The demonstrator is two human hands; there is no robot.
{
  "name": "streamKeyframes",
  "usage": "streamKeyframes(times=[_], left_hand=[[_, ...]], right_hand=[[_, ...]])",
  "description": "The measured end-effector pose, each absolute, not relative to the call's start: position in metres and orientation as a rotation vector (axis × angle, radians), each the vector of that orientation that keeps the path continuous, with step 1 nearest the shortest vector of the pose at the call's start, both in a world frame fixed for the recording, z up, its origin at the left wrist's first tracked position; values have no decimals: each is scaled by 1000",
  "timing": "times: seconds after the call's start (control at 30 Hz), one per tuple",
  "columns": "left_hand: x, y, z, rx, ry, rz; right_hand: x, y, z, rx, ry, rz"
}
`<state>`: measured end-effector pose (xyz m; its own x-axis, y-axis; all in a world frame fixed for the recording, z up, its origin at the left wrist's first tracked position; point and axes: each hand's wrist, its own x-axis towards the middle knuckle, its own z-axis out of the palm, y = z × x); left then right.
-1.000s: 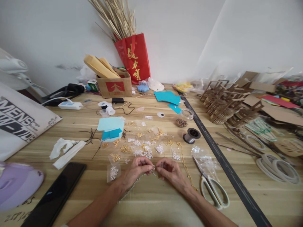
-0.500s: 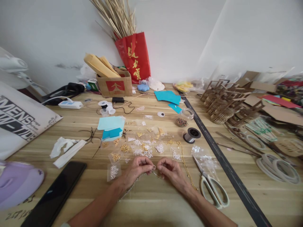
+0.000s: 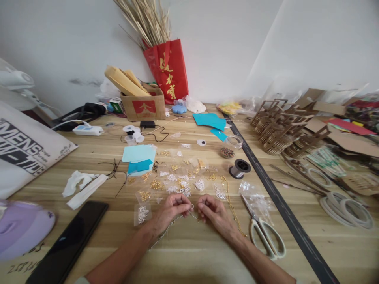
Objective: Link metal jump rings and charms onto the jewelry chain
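My left hand pinches a small silver ring between thumb and fingertips. From under that hand a silver chain trails down along the wrist to the table, and a short thin piece hangs below the ring. Close on the other side is my right hand, thumb and fingertips pressed together; whatever they hold is too small to make out. Beside the right wrist lies a gold chain. Small bags of silver rings and gold findings are spread around and beyond my hands.
White-handled scissors lie right of my right forearm, near a clear plastic bag. A wire spool stands farther back. At left are a black phone and white strips. Small wooden baskets stand at right.
The ring and my left fingertips have shifted very slightly left. The gap to my right fingertips is a little wider; otherwise the table looks the same.
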<state>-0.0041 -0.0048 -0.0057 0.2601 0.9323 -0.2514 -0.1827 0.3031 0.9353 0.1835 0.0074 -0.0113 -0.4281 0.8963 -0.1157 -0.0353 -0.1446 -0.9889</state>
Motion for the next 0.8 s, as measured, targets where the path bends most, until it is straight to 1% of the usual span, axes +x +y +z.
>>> streamKeyframes(times=[0.47,0.8], left_hand=[[-5,-5,-5,928,992,945],[0,-5,-3,1085,1149,879]], right_hand=[[189,13,-6,-1073,-1435,1618],[190,15,-10,-1072,-1396,1646]])
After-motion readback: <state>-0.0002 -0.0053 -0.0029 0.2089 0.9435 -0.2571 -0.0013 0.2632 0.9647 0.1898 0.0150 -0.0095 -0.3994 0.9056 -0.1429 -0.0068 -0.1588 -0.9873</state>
